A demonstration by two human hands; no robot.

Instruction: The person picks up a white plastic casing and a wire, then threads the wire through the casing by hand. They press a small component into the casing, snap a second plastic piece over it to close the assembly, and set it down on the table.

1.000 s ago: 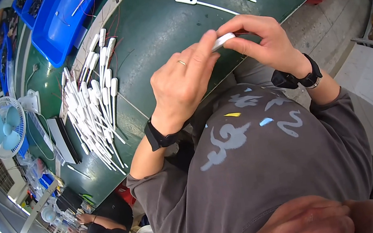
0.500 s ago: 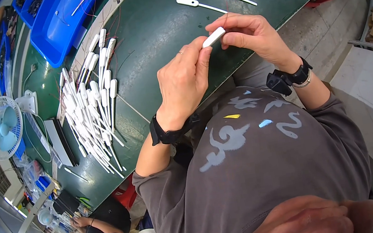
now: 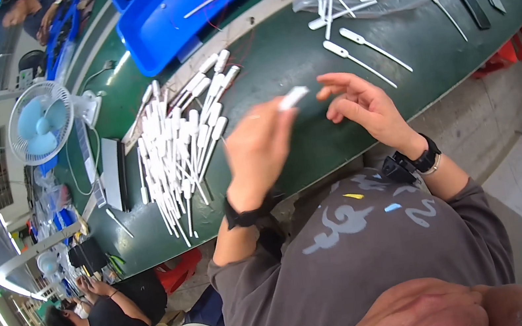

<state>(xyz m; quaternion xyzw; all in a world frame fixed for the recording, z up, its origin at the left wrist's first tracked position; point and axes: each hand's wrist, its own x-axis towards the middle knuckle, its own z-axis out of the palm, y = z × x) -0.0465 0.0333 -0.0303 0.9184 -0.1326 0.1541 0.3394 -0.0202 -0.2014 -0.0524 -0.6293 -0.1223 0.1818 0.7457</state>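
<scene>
My left hand (image 3: 258, 150) is blurred by motion, its fingers closed on a small white oblong plastic casing (image 3: 294, 97) that sticks out past the fingertips. The rest of that piece is hidden in the hand. Apart from it, on the right, my right hand (image 3: 360, 106) is empty, with its fingers curved and spread. To the left of my left hand, a heap of white plastic sticks with oblong heads (image 3: 185, 143) covers part of the green table (image 3: 260, 63). Two similar sticks lie side by side beyond my right hand, the nearer one (image 3: 336, 50) almost parallel to the farther one (image 3: 352, 35).
A blue tray (image 3: 142, 49) with a few sticks and thin wires stands at the back. Right of it lies a clear plastic bag (image 3: 408, 2) with more sticks, then dark strips (image 3: 468, 0). On the left are a fan (image 3: 42, 124) and a seated co-worker (image 3: 118, 313).
Both hands held the white casing between them before. My right hand has let go and opened, while the left keeps the casing. The whole view has also shifted, showing more of the table's right side.
</scene>
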